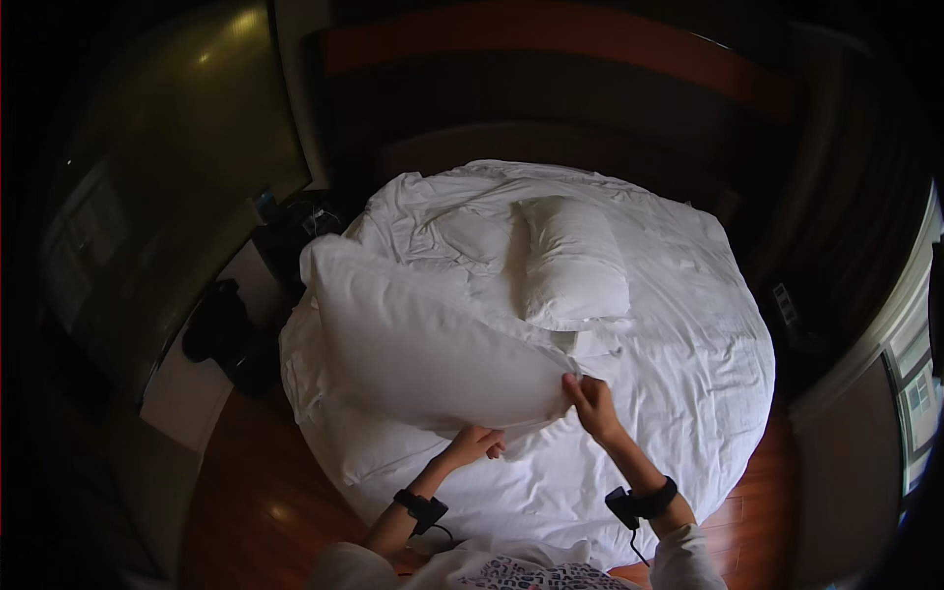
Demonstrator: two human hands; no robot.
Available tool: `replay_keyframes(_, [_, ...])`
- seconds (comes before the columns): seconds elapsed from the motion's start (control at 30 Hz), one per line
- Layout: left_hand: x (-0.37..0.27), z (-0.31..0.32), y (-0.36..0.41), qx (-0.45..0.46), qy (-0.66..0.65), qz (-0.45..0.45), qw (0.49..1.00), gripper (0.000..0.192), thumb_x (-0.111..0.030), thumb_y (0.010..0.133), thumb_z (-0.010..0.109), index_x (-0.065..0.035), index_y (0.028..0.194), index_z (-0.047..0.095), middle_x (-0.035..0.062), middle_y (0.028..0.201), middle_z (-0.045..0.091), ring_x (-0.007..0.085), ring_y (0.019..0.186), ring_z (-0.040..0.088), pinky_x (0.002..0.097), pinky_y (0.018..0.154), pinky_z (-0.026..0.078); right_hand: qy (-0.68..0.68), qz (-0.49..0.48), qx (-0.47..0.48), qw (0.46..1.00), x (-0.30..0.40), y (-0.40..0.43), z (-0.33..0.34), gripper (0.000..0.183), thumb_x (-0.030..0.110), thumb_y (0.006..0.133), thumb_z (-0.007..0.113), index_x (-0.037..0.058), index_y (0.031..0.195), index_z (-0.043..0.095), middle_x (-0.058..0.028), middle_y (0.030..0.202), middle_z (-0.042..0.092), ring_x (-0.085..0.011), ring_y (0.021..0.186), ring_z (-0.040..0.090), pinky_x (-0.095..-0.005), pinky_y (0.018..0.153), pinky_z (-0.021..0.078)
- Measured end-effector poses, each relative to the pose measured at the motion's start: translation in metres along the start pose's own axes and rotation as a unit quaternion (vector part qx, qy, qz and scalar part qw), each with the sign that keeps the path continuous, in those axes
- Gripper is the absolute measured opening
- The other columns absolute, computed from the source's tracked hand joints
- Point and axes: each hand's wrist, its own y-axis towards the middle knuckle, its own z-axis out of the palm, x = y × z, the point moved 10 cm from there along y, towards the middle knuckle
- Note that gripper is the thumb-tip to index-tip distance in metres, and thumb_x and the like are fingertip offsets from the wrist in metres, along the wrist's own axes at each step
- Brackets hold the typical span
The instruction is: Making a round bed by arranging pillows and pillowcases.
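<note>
A large white pillow (435, 354) stands tilted above the near left part of a round bed. My right hand (596, 407) grips its right end, thumb toward me. At the pillow's lower edge is my left hand (478, 445) with curled fingers; whether it grips the fabric is not plain. Under and beside the raised pillow lies another white pillow (376, 446), partly hidden. Farther back, a plump white pillow (575, 265) rests on the rumpled white bedding (686, 354). A small folded white piece (582, 343) lies at its near end.
Behind the bed curves a dark headboard (487, 140). A dark bedside table (284, 243) with cables and a black chair-like object (221, 332) stand to the left. Wooden floor (258, 472) runs around the bed. A window (914, 398) is at the right. Both wrists wear black cabled bands.
</note>
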Motion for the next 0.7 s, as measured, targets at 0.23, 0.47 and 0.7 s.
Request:
replay_keyframes(0.23, [0.071,-0.127,-0.143,-0.149,0.19,-0.077,0.967,0.03,-0.02,0.064,0.06,-0.0005,0.083,0.049,0.0064,0.074,0.052,0.012,0.062,0.05,0.0213,0.056,0.041,-0.06,0.003,-0.246,0.967,0.052,-0.102,-0.145,0.031,0.023,0.077,0.043,0.0032,0.053,0.044,0.004,0.046,0.037,-0.0031,0.042,0.03,-0.0203,0.038,0.0219])
replay_keyframes(0.47, [0.123,-0.151,-0.169,-0.196,0.038,-0.117,0.973,0.031,-0.016,0.062,0.062,-0.003,0.085,0.047,0.0065,0.072,0.052,0.0113,0.061,0.05,0.021,0.054,0.04,-0.204,0.388,-0.332,0.835,-0.187,-0.31,-0.334,0.021,0.023,0.074,0.041,0.0039,0.067,0.046,-0.0058,0.053,0.048,-0.0111,0.042,0.044,-0.0232,0.033,0.031])
replay_keyframes(0.7, [0.165,-0.037,-0.119,-0.043,0.061,-0.322,0.944,0.045,-0.033,0.067,0.055,-0.003,0.095,0.039,0.01,0.088,0.048,0.0158,0.079,0.048,0.0263,0.06,0.04,-0.21,0.634,0.009,0.744,-0.218,-0.406,-0.234,0.034,0.034,0.07,0.047,0.0058,0.089,0.049,-0.0073,0.081,0.054,-0.0129,0.063,0.054,-0.0297,0.054,0.0428])
